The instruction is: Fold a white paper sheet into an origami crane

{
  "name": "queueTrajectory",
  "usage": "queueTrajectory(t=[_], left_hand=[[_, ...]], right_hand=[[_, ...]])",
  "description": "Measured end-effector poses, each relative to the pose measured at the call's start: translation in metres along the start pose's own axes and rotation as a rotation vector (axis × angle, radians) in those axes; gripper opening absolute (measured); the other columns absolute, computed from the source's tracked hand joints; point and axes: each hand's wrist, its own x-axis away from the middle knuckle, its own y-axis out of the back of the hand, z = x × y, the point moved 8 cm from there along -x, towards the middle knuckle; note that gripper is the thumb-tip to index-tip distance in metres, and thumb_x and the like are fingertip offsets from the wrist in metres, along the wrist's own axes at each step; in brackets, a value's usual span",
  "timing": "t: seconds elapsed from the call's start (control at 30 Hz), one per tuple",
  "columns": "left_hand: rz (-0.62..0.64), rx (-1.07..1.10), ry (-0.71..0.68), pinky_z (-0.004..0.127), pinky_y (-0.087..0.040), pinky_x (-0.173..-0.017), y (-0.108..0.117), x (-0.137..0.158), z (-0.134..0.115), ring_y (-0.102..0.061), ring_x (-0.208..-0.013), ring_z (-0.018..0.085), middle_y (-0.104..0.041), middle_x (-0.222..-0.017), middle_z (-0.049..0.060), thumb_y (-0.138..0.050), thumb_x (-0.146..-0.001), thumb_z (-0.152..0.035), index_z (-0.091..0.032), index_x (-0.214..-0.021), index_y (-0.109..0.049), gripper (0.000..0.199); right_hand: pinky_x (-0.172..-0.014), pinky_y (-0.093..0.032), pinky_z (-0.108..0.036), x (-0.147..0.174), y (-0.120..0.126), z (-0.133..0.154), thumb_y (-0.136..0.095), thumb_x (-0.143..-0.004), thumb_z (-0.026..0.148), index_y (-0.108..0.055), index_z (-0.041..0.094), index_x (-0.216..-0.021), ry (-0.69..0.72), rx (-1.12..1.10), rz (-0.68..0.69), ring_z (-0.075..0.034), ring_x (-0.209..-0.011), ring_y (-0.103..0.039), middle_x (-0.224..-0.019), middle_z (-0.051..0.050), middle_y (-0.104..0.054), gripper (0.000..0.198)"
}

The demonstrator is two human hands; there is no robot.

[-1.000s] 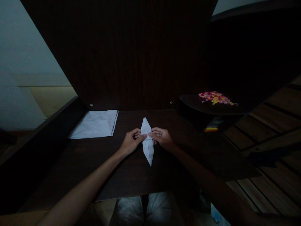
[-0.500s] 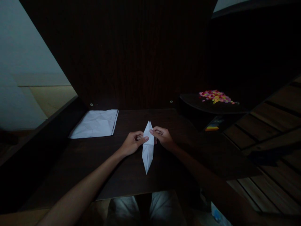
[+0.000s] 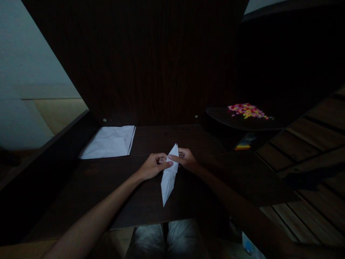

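A folded white paper [image 3: 168, 180], long and narrow with pointed ends, is held over the dark desk between both hands. Its far end splits into two tips, and it leans with that end to the right. My left hand [image 3: 154, 166] grips it from the left, thumb lying on the upper face and fingers curled at the edge. From the right, my right hand [image 3: 186, 159] pinches the upper half, its thumb stretched across the paper just above the left thumb. The fingers behind the paper are partly hidden.
White paper sheets [image 3: 109, 142] lie stacked at the desk's back left. On a curved corner shelf [image 3: 215, 115] at right is a heap of small pink, red and yellow pieces [image 3: 248, 110]. A tall dark panel [image 3: 151, 64] closes the back, and a low side board [image 3: 51, 147] the left.
The folded paper has tilted, its far end swinging right and its near end left, and has come slightly nearer. My right thumb has slid left across it.
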Motion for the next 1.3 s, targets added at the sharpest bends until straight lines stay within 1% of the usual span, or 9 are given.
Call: queueTrajectory(t=[0.13, 0.23, 0.4, 0.57, 0.87, 0.93, 1.07, 1.2, 1.3], left_hand=[[0.002, -0.015, -0.006, 0.019, -0.035, -0.051, 0.001, 0.0, 0.0, -0.046, -0.054, 0.008, -0.05, -0.06, -0.003, -0.07, -0.069, -0.038, -0.012, -0.073, -0.061, 0.028], [0.008, 0.019, 0.017, 0.02, -0.037, -0.053, 0.0, 0.0, 0.0, -0.051, -0.057, 0.009, -0.056, -0.064, -0.001, -0.07, -0.07, -0.039, -0.012, -0.074, -0.061, 0.029], [0.016, 0.069, 0.039, 0.023, -0.043, -0.06, -0.003, 0.0, 0.0, -0.058, -0.064, 0.012, -0.063, -0.072, 0.002, -0.073, -0.068, -0.038, -0.012, -0.08, -0.062, 0.03], [0.01, 0.095, 0.026, 0.02, -0.04, -0.054, -0.004, 0.0, 0.001, -0.053, -0.058, 0.009, -0.058, -0.065, -0.001, -0.078, -0.062, -0.032, -0.012, -0.075, -0.06, 0.03], [0.013, 0.07, 0.026, 0.019, -0.039, -0.052, -0.003, 0.0, -0.001, -0.052, -0.057, 0.008, -0.059, -0.065, -0.001, -0.075, -0.065, -0.033, -0.011, -0.078, -0.064, 0.028], [-0.032, 0.073, 0.009, 0.02, -0.041, -0.054, 0.002, -0.001, -0.001, -0.055, -0.059, 0.009, -0.062, -0.067, 0.0, -0.075, -0.064, -0.033, -0.012, -0.08, -0.064, 0.029], [-0.163, 0.095, -0.007, 0.021, -0.044, -0.058, 0.015, -0.001, 0.0, -0.057, -0.06, 0.011, -0.063, -0.066, 0.0, -0.075, -0.064, -0.035, -0.012, -0.081, -0.064, 0.031], [-0.26, 0.133, -0.023, 0.021, -0.045, -0.056, 0.024, -0.002, -0.002, -0.057, -0.057, 0.011, -0.062, -0.063, 0.0, -0.077, -0.062, -0.037, -0.012, -0.077, -0.064, 0.032], [-0.298, 0.171, -0.013, 0.021, -0.044, -0.055, 0.027, -0.001, -0.001, -0.057, -0.055, 0.011, -0.063, -0.062, -0.001, -0.078, -0.059, -0.038, -0.012, -0.075, -0.064, 0.033]], right_hand=[[-0.039, -0.038, -0.021, 0.001, 0.001, 0.001, -0.063, -0.073, 0.046, -0.059, 0.016, -0.065, -0.011, 0.002, -0.008, -0.01, -0.045, -0.049, -0.053, 0.002, -0.055, 0.032], [-0.038, -0.037, -0.022, 0.001, 0.001, -0.001, -0.059, -0.076, 0.05, -0.061, 0.015, -0.066, -0.013, -0.024, -0.002, -0.01, -0.043, -0.048, -0.052, 0.001, -0.055, 0.036], [-0.037, -0.037, -0.023, -0.001, 0.005, -0.007, -0.057, -0.077, 0.054, -0.059, 0.016, -0.062, -0.015, -0.064, -0.044, -0.011, -0.042, -0.047, -0.052, 0.001, -0.054, 0.04], [-0.037, -0.035, -0.023, -0.001, 0.008, -0.005, -0.057, -0.076, 0.056, -0.055, 0.017, -0.056, -0.007, -0.049, -0.094, -0.01, -0.042, -0.045, -0.049, 0.002, -0.05, 0.044], [-0.035, -0.034, -0.021, -0.003, 0.012, -0.008, -0.053, -0.076, 0.06, -0.051, 0.017, -0.056, -0.034, -0.057, -0.131, -0.009, -0.038, -0.044, -0.045, 0.003, -0.048, 0.048], [-0.034, -0.034, -0.021, -0.004, 0.009, -0.006, -0.052, -0.077, 0.06, -0.051, 0.017, -0.061, -0.031, -0.053, -0.098, -0.009, -0.037, -0.045, -0.045, 0.004, -0.048, 0.046], [-0.035, -0.034, -0.02, -0.002, -0.002, -0.003, -0.057, -0.075, 0.055, -0.054, 0.017, -0.072, -0.026, 0.019, 0.049, -0.009, -0.036, -0.047, -0.048, 0.005, -0.05, 0.038], [-0.039, -0.034, -0.019, 0.001, -0.009, -0.003, -0.06, -0.076, 0.048, -0.053, 0.016, -0.066, -0.023, 0.089, 0.116, -0.007, -0.038, -0.046, -0.048, 0.005, -0.05, 0.035], [-0.04, -0.034, -0.019, 0.003, -0.015, -0.003, -0.057, -0.079, 0.047, -0.053, 0.016, -0.065, -0.027, 0.119, 0.178, -0.007, -0.039, -0.046, -0.047, 0.005, -0.05, 0.034]])
